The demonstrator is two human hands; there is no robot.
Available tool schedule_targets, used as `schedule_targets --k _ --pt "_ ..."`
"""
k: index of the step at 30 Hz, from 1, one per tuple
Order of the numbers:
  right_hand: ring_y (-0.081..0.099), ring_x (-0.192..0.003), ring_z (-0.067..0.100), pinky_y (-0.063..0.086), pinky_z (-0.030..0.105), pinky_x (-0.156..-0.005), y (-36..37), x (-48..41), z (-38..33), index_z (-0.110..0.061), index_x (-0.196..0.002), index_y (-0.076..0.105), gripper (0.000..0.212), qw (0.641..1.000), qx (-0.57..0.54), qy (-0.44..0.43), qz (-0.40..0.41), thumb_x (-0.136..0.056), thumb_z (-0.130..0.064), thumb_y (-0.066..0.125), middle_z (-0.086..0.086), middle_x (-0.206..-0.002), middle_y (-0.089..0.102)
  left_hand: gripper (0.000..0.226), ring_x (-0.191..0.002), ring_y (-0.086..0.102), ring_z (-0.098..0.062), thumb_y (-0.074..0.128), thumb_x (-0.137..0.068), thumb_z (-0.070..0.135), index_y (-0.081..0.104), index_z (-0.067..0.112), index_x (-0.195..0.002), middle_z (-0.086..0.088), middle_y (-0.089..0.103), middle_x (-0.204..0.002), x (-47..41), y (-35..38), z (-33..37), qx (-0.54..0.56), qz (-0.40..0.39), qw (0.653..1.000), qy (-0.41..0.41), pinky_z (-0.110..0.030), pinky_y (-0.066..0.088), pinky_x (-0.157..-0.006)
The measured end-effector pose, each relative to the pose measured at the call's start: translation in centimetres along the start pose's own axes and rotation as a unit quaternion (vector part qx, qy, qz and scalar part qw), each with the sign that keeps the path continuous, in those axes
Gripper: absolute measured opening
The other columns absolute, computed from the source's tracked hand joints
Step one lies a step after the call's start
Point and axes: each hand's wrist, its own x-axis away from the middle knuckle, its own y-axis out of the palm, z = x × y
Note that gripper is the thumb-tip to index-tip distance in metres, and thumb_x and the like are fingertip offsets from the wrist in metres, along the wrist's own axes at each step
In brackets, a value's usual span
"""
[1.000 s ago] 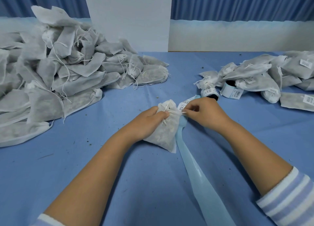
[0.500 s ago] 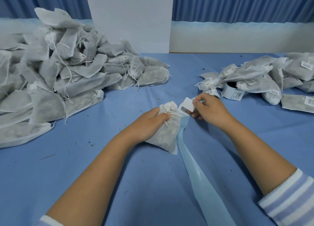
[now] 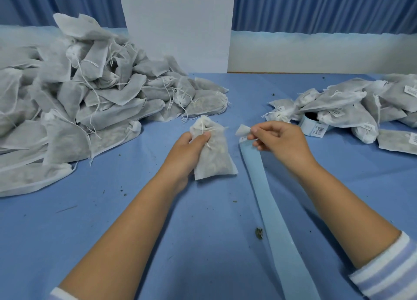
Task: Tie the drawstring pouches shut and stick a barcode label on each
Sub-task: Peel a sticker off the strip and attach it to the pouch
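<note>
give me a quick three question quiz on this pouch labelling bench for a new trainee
1. True or false: the label pinched in the right hand is already stuck on the pouch.
2. On which side of the person does the pile of labelled pouches lie? A: left. B: right. C: straight ahead, against the wall.
3. Short answer: which hand grips the pouch?

Key
1. False: the label is held in the air, apart from the pouch.
2. B.
3. The left hand, with its thumb across the gathered neck.
</note>
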Motion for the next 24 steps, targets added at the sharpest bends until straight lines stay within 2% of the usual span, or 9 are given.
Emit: schedule_targets --k 4,7,9,13,16,17,19,22,24 --pt "0.071 -0.077 0.01 0.053 0.017 -0.067 0.4 0.5 -0.6 -0.012 -0.094 0.073 0.011 0.998 -0.058 0.013 -0.018 -0.089 -0.005 0.067 0.0 -0.081 0.076 0.017 -0.075 0.073 -0.009 0.061 -0.097 0.03 0.066 0.015 -0.103 0.003 0.076 -0.089 -0.4 -0.2 -0.4 0.001 -0.012 1.0 -0.017 -0.023 0.057 -0.063" --pt "0.072 -0.077 0.01 0.052 0.016 -0.064 0.8 0.7 -1.0 -0.015 -0.09 0.075 0.008 0.996 -0.093 0.012 -0.003 -0.089 -0.01 0.068 -0.001 -0.079 0.076 0.017 -0.068 0.072 -0.009 0.064 -0.095 0.03 0.066 0.013 -0.097 0.005 0.076 -0.076 -0.2 0.0 -0.4 -0.007 -0.039 0.999 -0.027 -0.021 0.055 -0.054" --pt "0.071 -0.076 0.008 0.051 0.015 -0.062 1.0 0.9 -1.2 -0.017 -0.093 0.074 0.007 0.994 -0.11 0.011 0.015 -0.089 -0.013 0.069 -0.002 -0.078 0.075 0.018 -0.07 0.073 -0.011 0.067 -0.093 0.029 0.066 0.013 -0.098 0.003 0.076 -0.078 -0.2 0.0 -0.4 -0.022 -0.054 0.998 -0.033 -0.023 0.057 -0.057" --pt "0.073 -0.087 0.01 0.052 0.016 -0.062 1.5 1.2 -1.3 -0.027 -0.114 0.063 0.028 0.994 -0.101 0.027 -0.002 -0.088 -0.018 0.071 0.0 -0.09 0.077 0.027 -0.079 0.074 -0.015 0.073 -0.088 0.026 0.065 0.01 -0.109 -0.002 0.076 -0.093 0.0 0.0 -0.3 -0.056 -0.056 0.996 -0.028 -0.028 0.059 -0.064" --pt "0.073 -0.09 0.012 0.051 0.017 -0.059 2.1 1.7 -1.4 -0.02 -0.097 0.07 0.009 0.992 -0.118 0.032 -0.006 -0.088 -0.017 0.07 0.0 -0.091 0.077 0.036 -0.095 0.072 -0.023 0.075 -0.086 0.025 0.063 0.008 -0.115 -0.009 0.073 -0.107 0.3 0.0 -0.2 -0.082 -0.055 0.995 -0.014 -0.042 0.057 -0.087" --pt "0.073 -0.09 0.013 0.051 0.017 -0.058 2.4 1.9 -1.5 -0.02 -0.091 0.07 0.004 0.99 -0.135 0.038 -0.007 -0.088 -0.016 0.07 0.0 -0.091 0.077 0.036 -0.097 0.072 -0.024 0.076 -0.085 0.024 0.063 0.009 -0.116 -0.009 0.073 -0.108 0.4 0.0 -0.2 -0.082 -0.057 0.995 -0.01 -0.043 0.056 -0.09" --pt "0.072 -0.088 0.012 0.052 0.018 -0.059 2.7 2.1 -1.7 -0.022 -0.081 0.071 0.009 0.985 -0.165 0.05 -0.016 -0.086 -0.015 0.071 -0.001 -0.087 0.075 0.036 -0.098 0.071 -0.023 0.076 -0.085 0.023 0.063 0.01 -0.116 -0.008 0.073 -0.109 0.6 0.1 -0.1 -0.082 -0.062 0.995 -0.003 -0.043 0.056 -0.092" --pt "0.067 -0.079 0.01 0.052 0.02 -0.059 3.1 2.4 -2.1 -0.025 -0.072 0.075 0.017 0.977 -0.194 0.073 -0.043 -0.086 -0.016 0.071 -0.004 -0.08 0.071 0.029 -0.095 0.072 -0.017 0.076 -0.085 0.021 0.066 0.017 -0.112 -0.001 0.075 -0.103 0.7 0.2 -0.2 -0.093 -0.074 0.993 0.018 -0.031 0.058 -0.081" --pt "0.068 -0.082 0.013 0.055 0.023 -0.064 3.5 2.6 -2.2 -0.022 -0.077 0.074 0.016 0.964 -0.238 0.086 -0.077 -0.088 -0.013 0.068 0.001 -0.084 0.072 0.022 -0.091 0.072 -0.013 0.076 -0.085 0.021 0.068 0.024 -0.105 0.005 0.076 -0.096 0.9 0.3 -0.1 -0.11 -0.092 0.989 0.036 -0.023 0.056 -0.071"
